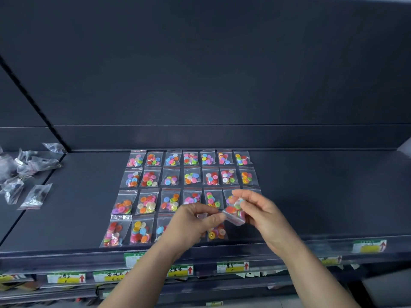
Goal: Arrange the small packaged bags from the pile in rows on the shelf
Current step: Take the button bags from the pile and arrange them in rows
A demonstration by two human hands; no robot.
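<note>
Small clear bags of coloured buttons (pixel 191 174) lie in several rows on the dark shelf (pixel 311 196). Both my hands hold one more button bag (pixel 234 211) just above the right end of the front two rows. My left hand (pixel 193 225) pinches its left edge. My right hand (pixel 260 210) grips its right side, fingers curled round it. My hands hide part of the front two rows, where one bag (pixel 216 232) shows between my wrists.
A loose pile of clear bags with dark contents (pixel 24 174) lies on the neighbouring shelf section at the left. Price labels (pixel 232 266) line the shelf's front rail, with lower shelves below. The shelf's back wall (pixel 200 85) rises behind the rows.
</note>
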